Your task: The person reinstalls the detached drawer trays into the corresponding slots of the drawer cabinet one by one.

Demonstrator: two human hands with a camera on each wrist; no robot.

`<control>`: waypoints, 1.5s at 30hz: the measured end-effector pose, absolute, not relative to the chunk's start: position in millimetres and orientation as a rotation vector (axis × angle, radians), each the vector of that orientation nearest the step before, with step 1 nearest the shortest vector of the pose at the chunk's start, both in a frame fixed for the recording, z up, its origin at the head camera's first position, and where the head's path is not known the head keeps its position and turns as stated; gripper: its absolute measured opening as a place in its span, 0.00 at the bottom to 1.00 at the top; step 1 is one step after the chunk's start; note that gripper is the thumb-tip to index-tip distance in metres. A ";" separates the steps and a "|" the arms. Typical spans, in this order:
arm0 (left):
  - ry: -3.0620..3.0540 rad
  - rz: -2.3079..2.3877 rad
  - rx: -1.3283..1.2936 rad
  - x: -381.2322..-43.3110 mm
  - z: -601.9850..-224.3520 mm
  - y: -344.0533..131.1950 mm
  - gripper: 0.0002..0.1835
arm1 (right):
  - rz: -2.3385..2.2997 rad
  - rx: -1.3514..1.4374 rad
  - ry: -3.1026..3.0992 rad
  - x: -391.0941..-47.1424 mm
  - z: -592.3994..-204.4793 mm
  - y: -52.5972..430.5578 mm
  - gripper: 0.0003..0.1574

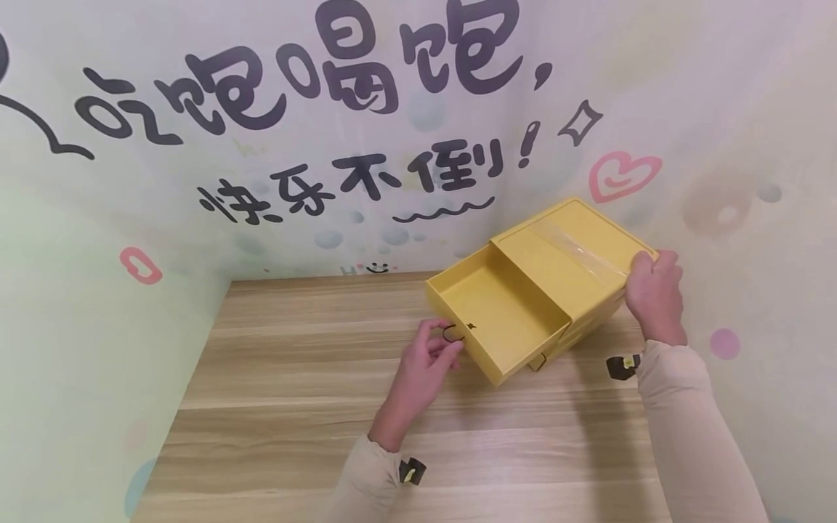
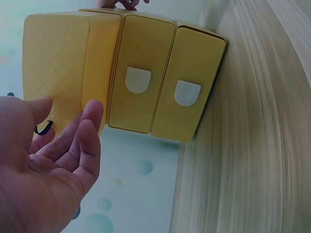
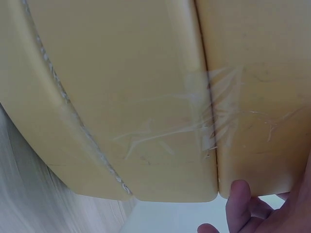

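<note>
A yellow three-drawer unit (image 1: 591,225) stands turned at an angle on the table. Its top drawer (image 1: 500,309) is pulled well out, and the inside looks bare. At that drawer's front, my left hand (image 1: 418,367) has its finger hooked at a small dark loop handle (image 2: 44,129), with the thumb close by. The other fingers curl loosely in the left wrist view. My right hand (image 1: 656,294) grips the unit's back right top corner. In the right wrist view its fingertips lie along the edge of the taped yellow side (image 3: 170,107).
The wood-grain table (image 1: 294,378) spreads left and in front of the unit. Behind it rises a pale printed wall (image 1: 366,240) with dark lettering. Both lower drawers are closed, each with a pale rounded tab (image 2: 138,80). Clear tape (image 1: 578,250) crosses the unit's top.
</note>
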State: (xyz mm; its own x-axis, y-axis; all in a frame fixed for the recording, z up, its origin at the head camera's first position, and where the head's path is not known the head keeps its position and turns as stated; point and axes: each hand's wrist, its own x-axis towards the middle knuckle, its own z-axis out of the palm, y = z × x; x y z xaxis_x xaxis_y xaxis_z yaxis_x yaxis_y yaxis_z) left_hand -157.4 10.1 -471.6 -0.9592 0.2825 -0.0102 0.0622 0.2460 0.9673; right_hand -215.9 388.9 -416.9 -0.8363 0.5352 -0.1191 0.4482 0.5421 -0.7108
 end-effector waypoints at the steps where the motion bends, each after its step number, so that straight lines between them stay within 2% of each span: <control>1: 2.330 1.798 0.323 -158.0 -472.1 10.6 0.19 | 1.176 -0.851 -2.659 -216.1 -416.8 388.7 0.42; 21: 2.375 1.863 0.207 -166.1 -472.1 31.9 0.19 | 1.199 -0.858 -2.654 -215.0 -416.0 387.7 0.41; 45: 2.517 1.821 0.361 -166.1 -471.7 40.2 0.18 | 1.192 -0.850 -2.646 -215.1 -416.9 389.1 0.40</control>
